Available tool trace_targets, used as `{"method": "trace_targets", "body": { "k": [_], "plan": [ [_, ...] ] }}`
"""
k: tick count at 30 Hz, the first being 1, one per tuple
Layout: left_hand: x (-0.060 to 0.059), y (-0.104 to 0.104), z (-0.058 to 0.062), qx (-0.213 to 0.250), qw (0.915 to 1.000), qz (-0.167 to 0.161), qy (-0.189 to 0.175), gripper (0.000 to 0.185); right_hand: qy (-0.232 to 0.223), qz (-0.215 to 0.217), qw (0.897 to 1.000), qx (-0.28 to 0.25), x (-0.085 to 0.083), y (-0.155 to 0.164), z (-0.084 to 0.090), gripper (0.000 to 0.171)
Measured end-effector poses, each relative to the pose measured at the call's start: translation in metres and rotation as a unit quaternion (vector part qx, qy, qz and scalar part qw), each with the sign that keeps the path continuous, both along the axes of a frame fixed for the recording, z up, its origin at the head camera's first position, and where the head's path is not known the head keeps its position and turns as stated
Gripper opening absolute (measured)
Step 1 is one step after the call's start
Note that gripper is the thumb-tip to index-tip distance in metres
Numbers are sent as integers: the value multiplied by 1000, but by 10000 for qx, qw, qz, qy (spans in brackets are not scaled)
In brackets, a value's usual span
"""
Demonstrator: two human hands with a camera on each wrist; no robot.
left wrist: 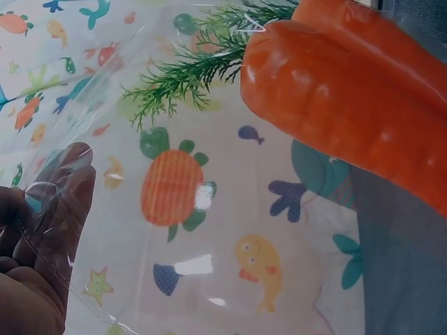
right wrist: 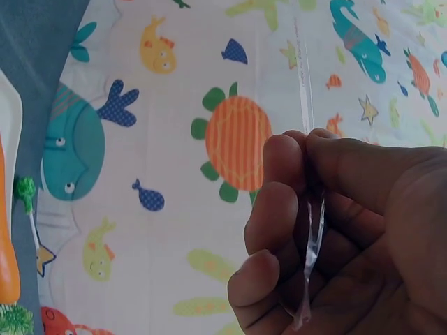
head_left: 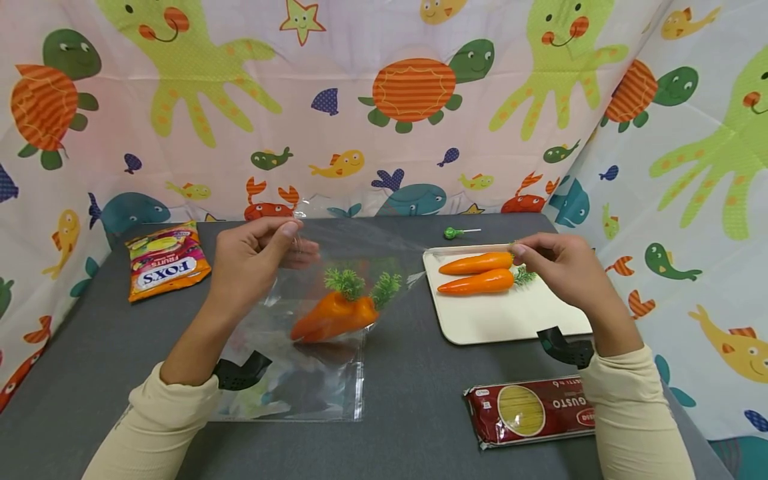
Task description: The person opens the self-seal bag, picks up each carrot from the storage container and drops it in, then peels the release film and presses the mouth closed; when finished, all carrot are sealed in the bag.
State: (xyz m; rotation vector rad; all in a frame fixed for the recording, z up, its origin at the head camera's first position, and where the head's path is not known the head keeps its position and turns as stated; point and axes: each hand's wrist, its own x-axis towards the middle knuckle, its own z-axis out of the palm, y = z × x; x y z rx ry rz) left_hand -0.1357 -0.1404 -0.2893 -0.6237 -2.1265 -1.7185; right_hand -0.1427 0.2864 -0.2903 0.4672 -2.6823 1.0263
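Note:
My left hand (head_left: 287, 239) pinches the top edge of a clear plastic bag (head_left: 312, 373) and lifts it off the grey table. Inside the bag lie two orange toy carrots (head_left: 335, 317) with green tops; the left wrist view shows the carrots (left wrist: 349, 91) close up and my left hand (left wrist: 42, 230) behind the film. My right hand (head_left: 528, 257) hovers at the far edge of a cream tray (head_left: 510, 323). The right wrist view shows the right hand (right wrist: 300, 174) pinching a thin edge of clear plastic (right wrist: 304, 77). Two more carrots (head_left: 477, 263) (head_left: 477, 283) lie on the tray.
A green lollipop (head_left: 451, 233) lies behind the tray. A Fox's candy packet (head_left: 168, 260) sits at the table's far left. A red pasta pack (head_left: 528, 410) lies near the front right. Sea-animal print cloth walls (head_left: 384, 100) close in the back and sides.

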Motion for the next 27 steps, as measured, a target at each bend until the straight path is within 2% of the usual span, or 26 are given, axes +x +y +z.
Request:
{"method": "trace_targets", "body": {
  "k": [9,16,23,27],
  "plan": [
    [1,0,1,57,10000,-27,26,26,-100,-345,9993,87,6,12,-2,28],
    [2,0,2,61,10000,13,-29,27,-12,-482,9988,17,9,19,-2,27],
    [2,1,1,194,9998,-82,27,25,-125,-664,9977,-86,13,25,-4,29],
    [3,0,2,221,9998,-28,19,26,-138,-804,9966,-113,13,30,-8,30]
  ]
}}
